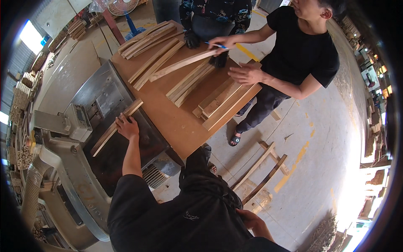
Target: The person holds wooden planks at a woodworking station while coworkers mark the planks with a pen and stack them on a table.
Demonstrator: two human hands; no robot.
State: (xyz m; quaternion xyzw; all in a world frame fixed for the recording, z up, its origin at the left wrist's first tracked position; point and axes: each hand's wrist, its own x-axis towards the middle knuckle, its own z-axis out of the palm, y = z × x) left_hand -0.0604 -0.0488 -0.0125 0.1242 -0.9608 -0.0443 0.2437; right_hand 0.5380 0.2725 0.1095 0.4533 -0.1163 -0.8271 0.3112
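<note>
- Workpiece: long, straight, light-brown wooden strip [106, 136], lying diagonally on the dark, smooth metal machine table [149, 140]; its upper end reaches the seam with the brown flat board table [180, 136].
- Left hand [127, 126]: palm down, fingers bent over the strip and touching it; whether they close around it cannot be told.
- Right hand [250, 219]: beside the right hip, partly hidden by the black shirt; grip cannot be told.
- Obstructions, left: grey cast-metal machine housing [77, 180] alongside the machine table, with a ribbed, tan flexible hose [33, 185] behind it.
- Obstructions, far side: several pale wooden strips [191, 82] in groups across the board table.
- Adjacent persons: co-worker in a black T-shirt [300, 46], blue pen in hand; second co-worker in a dark floral top [216, 12], wearing black gloves.
- Floor, right: open wooden frame [254, 165], well apart from the machine.
</note>
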